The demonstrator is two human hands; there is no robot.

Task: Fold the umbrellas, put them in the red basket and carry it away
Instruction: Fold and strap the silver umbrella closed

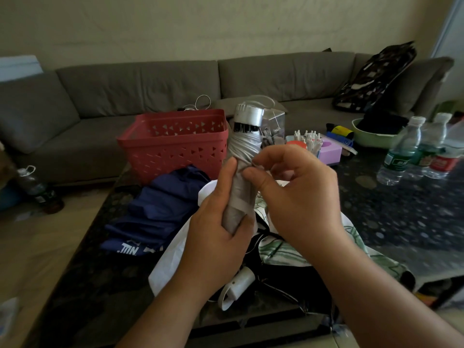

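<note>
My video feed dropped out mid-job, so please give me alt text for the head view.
The left hand holds a rolled grey fabric umbrella upright while the right hand pinches its strap. Behind it on the dark speckled table stands an empty red plastic basket; a navy umbrella and a white, green-patterned umbrella lie unfolded.

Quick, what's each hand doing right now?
Left hand: closed around the rolled grey umbrella, holding it upright.
Right hand: thumb and fingers pinching the umbrella's strap near the top.
</note>
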